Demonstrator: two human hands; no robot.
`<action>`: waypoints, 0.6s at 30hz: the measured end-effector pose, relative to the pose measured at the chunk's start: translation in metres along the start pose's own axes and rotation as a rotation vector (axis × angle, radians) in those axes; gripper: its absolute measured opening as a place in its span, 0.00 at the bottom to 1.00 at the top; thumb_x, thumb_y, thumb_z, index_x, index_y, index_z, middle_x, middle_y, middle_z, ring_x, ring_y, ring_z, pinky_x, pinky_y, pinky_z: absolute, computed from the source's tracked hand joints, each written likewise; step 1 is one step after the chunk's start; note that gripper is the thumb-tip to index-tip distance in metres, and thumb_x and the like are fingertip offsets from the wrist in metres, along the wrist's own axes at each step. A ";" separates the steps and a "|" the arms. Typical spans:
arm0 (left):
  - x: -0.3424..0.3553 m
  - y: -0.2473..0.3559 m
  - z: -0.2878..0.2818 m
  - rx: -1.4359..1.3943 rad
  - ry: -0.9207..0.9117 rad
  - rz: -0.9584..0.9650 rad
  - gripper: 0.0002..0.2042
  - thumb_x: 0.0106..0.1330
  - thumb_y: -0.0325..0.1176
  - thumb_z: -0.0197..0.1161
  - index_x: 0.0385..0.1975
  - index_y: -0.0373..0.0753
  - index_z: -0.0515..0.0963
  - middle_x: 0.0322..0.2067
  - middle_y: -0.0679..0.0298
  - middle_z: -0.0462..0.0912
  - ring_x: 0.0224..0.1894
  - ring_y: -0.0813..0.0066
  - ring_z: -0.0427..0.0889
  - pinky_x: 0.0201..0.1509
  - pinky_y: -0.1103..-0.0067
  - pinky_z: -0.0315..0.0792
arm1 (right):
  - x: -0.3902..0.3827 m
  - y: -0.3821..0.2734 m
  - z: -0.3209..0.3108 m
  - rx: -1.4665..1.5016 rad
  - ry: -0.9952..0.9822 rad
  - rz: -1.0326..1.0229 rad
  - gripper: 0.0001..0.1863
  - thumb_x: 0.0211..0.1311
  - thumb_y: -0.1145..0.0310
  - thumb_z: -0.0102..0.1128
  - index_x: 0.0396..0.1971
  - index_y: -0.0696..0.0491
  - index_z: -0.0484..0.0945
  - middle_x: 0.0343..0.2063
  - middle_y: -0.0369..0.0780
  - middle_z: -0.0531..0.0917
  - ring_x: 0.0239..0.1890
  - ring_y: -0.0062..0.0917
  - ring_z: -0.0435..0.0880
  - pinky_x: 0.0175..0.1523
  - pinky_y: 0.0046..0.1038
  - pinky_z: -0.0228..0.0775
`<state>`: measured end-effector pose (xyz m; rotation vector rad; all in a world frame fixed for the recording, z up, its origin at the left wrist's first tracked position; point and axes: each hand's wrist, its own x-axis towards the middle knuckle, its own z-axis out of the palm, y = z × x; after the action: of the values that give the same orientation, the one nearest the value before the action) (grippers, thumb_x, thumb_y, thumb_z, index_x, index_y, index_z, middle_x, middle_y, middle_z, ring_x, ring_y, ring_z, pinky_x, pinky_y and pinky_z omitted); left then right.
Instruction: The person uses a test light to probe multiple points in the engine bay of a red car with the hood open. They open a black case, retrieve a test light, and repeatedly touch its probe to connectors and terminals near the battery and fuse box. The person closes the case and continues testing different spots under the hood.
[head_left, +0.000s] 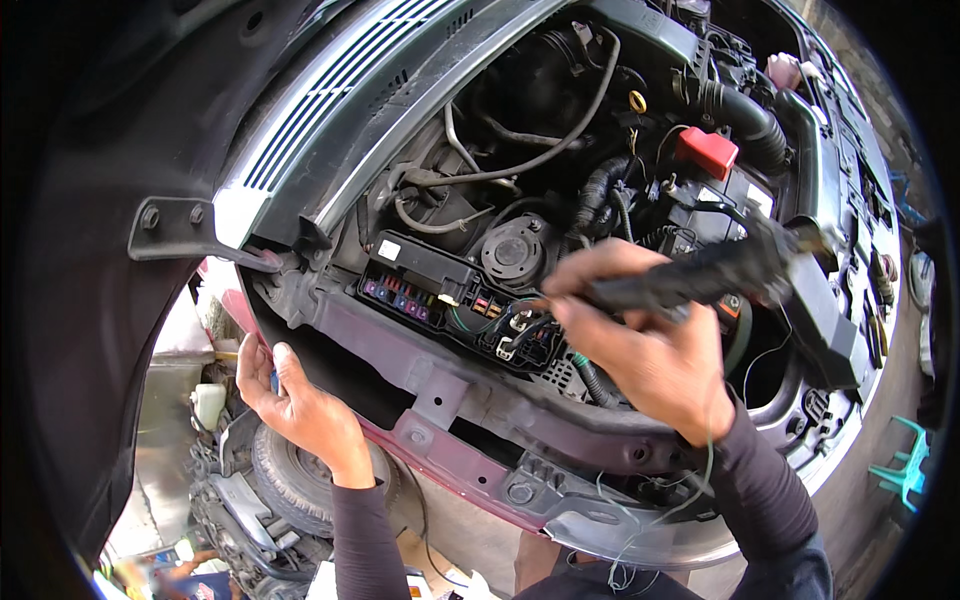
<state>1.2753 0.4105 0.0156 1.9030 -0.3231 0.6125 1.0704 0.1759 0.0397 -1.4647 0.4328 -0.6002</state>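
My right hand (655,350) is closed round a long black object (700,275), smeared by motion, so its kind is unclear. It hovers over the right end of an uncovered fuse box (420,318), where several coloured fuses sit in rows. Thin green wires (470,325) and white connectors (507,346) show beside the fuses. At the left, beyond the car's fender edge, my left hand (305,415) is curled, palm up. A small blue bit (275,382) shows between its thumb and fingers; what it is cannot be made out.
Overhead at the left is the raised hood (90,250) with its hinge arm (190,235). A battery with a red terminal cover (708,152) lies beyond my right hand. A loose thin wire (655,522) trails over the front edge. A tyre (300,480) and a turquoise stool (905,465) stand on the ground.
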 end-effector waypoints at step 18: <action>-0.001 0.002 -0.001 -0.026 -0.030 -0.014 0.20 0.81 0.31 0.59 0.67 0.30 0.72 0.64 0.57 0.75 0.65 0.66 0.72 0.71 0.68 0.66 | 0.038 0.034 0.036 -0.300 -0.052 -0.050 0.08 0.56 0.72 0.72 0.36 0.54 0.85 0.31 0.40 0.88 0.35 0.31 0.88 0.47 0.32 0.80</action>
<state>1.2734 0.4102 0.0173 1.8899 -0.3351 0.5688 1.1259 0.1811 0.0118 -1.7770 0.4611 -0.5520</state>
